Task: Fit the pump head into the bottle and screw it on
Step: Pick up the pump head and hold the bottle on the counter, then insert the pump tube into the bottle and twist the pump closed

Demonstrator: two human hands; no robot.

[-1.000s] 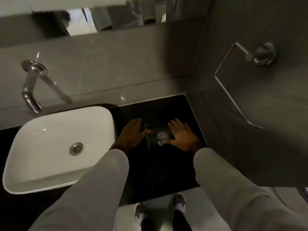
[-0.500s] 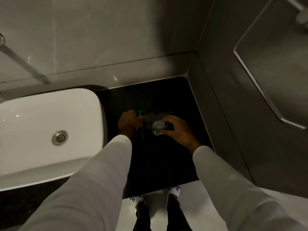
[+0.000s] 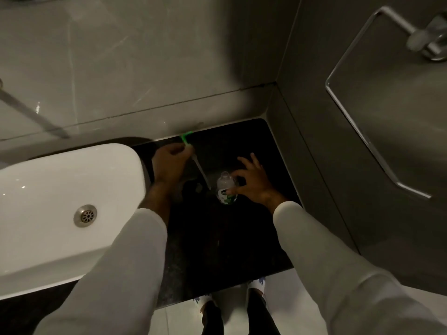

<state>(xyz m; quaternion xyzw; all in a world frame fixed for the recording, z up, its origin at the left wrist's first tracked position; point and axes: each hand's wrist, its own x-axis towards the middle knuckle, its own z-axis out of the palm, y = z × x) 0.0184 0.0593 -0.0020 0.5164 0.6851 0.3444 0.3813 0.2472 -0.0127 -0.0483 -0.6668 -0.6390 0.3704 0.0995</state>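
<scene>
The black countertop (image 3: 232, 238) lay bare on its near half, leaving open room between the two sleeves, while the white basin (image 3: 60, 201) closed off the left side and grey walls (image 3: 314, 165) boxed in the far and right edges. The bottle (image 3: 226, 189) stood upright near the middle with the right hand (image 3: 254, 182) around it. The pump head (image 3: 191, 151), held in the left hand (image 3: 169, 163), slanted its tube down just left of the bottle, narrowing the gap there

Left hand (image 3: 169, 163) gripping pump head (image 3: 187, 141), right hand (image 3: 254, 182) steadying bottle (image 3: 226, 189)
</scene>
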